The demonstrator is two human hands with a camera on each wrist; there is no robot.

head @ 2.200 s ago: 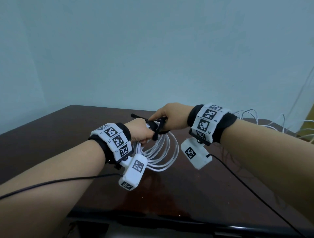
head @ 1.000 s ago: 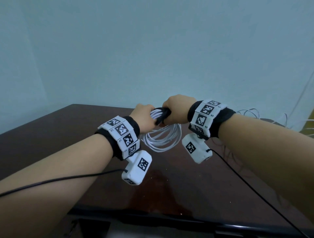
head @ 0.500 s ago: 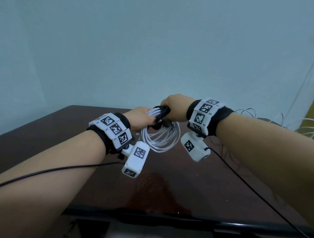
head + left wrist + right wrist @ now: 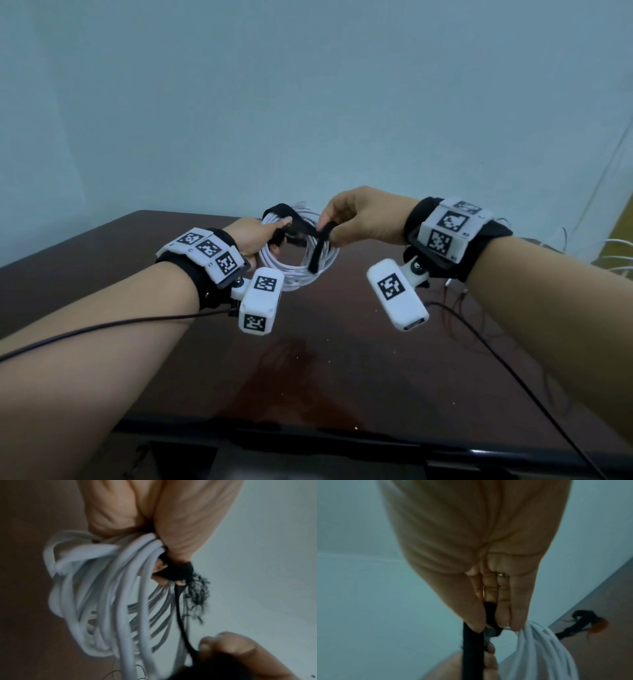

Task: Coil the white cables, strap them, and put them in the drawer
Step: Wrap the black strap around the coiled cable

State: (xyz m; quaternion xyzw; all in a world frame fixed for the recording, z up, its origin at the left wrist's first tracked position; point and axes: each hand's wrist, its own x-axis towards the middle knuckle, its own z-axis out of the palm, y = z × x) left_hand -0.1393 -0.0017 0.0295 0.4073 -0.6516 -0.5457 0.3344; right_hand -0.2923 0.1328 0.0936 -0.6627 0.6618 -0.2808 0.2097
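A coil of white cable [image 4: 297, 264] hangs in the air above the dark wooden table [image 4: 325, 370], held at its top by my left hand [image 4: 257, 236]. In the left wrist view the cable loops [image 4: 109, 595] run through that hand's [image 4: 154, 524] curled fingers, which also pinch a frayed end of the black strap [image 4: 178, 572]. The black strap [image 4: 318, 253] wraps over the coil's top. My right hand [image 4: 356, 219] pinches its free end between thumb and fingers, as the right wrist view shows at the strap [image 4: 472, 649] beside the cable [image 4: 539, 653].
Loose white wires [image 4: 613, 253] lie at the table's far right corner. Thin black camera leads [image 4: 513, 377] trail from both wrists across the table. Another black strap with an orange tuft [image 4: 589, 623] lies on the table. A pale blue wall stands behind.
My hands have drawn apart. The right hand has pulled the strap's end out to the right of the coil, and the left hand keeps hold of the coil's top.
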